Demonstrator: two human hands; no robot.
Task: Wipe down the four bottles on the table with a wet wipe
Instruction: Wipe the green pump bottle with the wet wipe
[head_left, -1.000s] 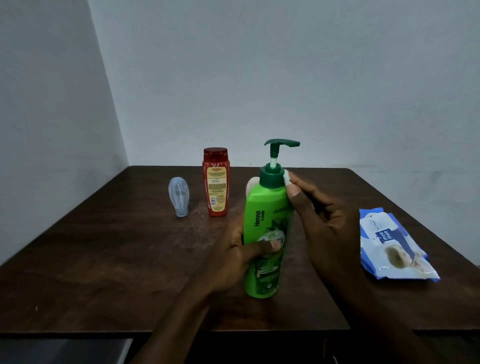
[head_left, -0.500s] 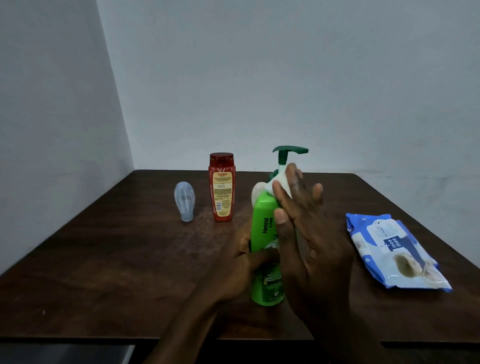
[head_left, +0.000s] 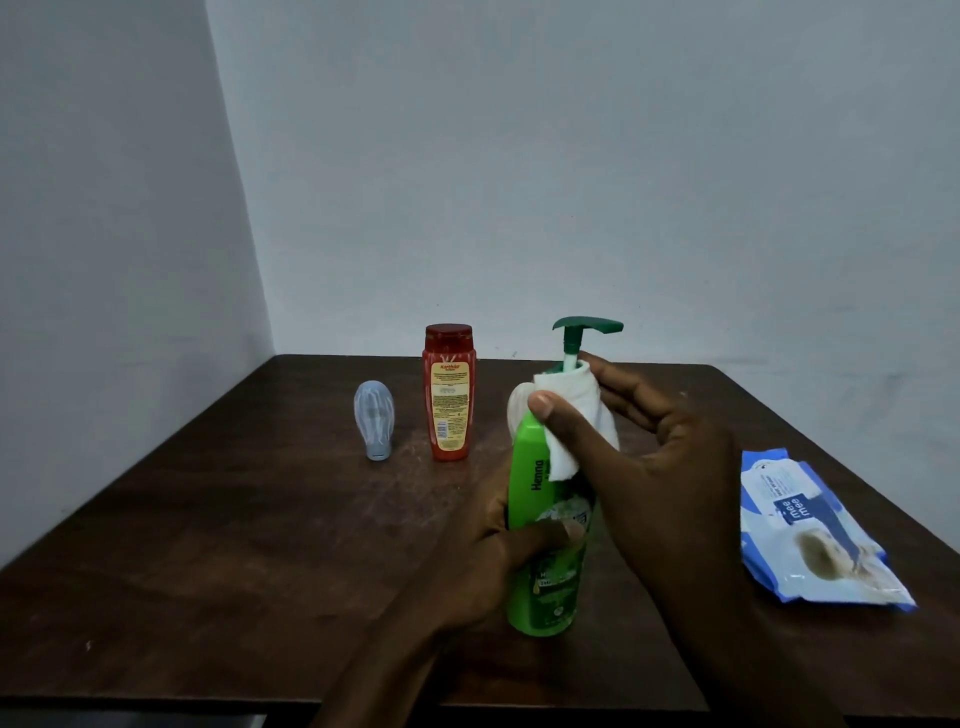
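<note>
Carrying everything: dark brown wooden counter (head_left: 234, 545), pushed into a corner of pale walls.
Wipes pack: blue and white soft plastic pack of wipes (head_left: 810, 535) lies flat near the counter's right edge, well apart from your hands.
Pump bottle: tall bright green plastic bottle (head_left: 535, 488) with a dark green pump head stands upright near the front edge, between your hands.
Right hand: your right hand (head_left: 660, 467) has its grip pinching the white wet wipe (head_left: 563, 462) against the bottle's neck, just under the pump.
Left hand: your left hand (head_left: 498, 545) has its grip wrapped round the green bottle's lower body, thumb across the label.
Red bottle: red plastic bottle (head_left: 449, 395) with a yellow label stands upright further back on the left.
Small bottle: pale blue translucent bottle (head_left: 374, 415), bulb-shaped, stands narrow end down beside the red one, not touching it.
Behind: a white rounded shape (head_left: 517, 402) peeks past the green bottle's left shoulder; you cannot tell what it is.
</note>
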